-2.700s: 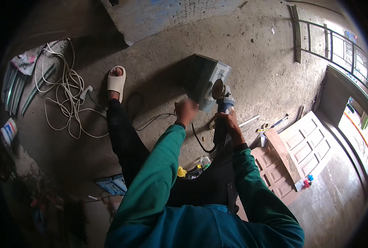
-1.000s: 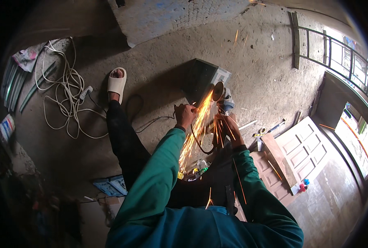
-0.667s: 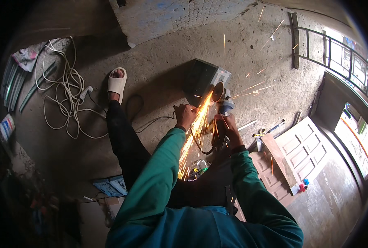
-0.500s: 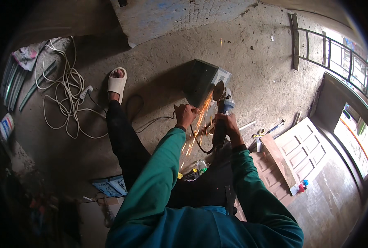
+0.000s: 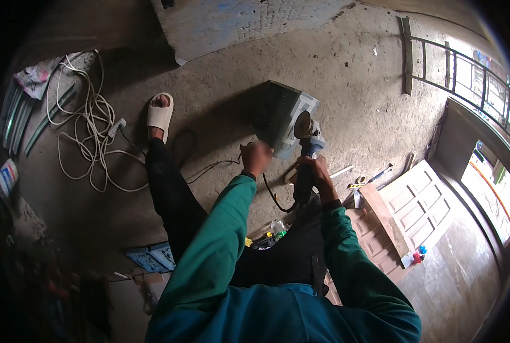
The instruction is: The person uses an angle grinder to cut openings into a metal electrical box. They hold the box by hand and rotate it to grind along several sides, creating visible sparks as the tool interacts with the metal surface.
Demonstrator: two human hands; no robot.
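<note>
Right hand (image 5: 320, 171): was closed around the body of a blue-and-black angle grinder (image 5: 305, 177).
Metal box (image 5: 275, 111): rested on the concrete floor (image 5: 363, 103), just beyond the hands, its dark side to the left and a paler face to the right.
Grinder disc (image 5: 303, 124): stood at the tool's far end, in line with the paler face; whether it touched could not be told.
Left hand (image 5: 257, 158): was at the box's near left corner, blurred; whether its fingers gripped the edge could not be told.
Black cord (image 5: 274, 198): curved leftward from the grinder's near end, between the two hands.
White cable (image 5: 98, 132): lay in loose loops to the left, beyond which were some metal strips (image 5: 16, 126).
Pale sandal (image 5: 160, 117): was on a foot planted left of the box.
Wooden plank (image 5: 383, 217): lay across panelled wood (image 5: 429, 191) on the near right.
Metal frame (image 5: 407, 60): stood far right.
</note>
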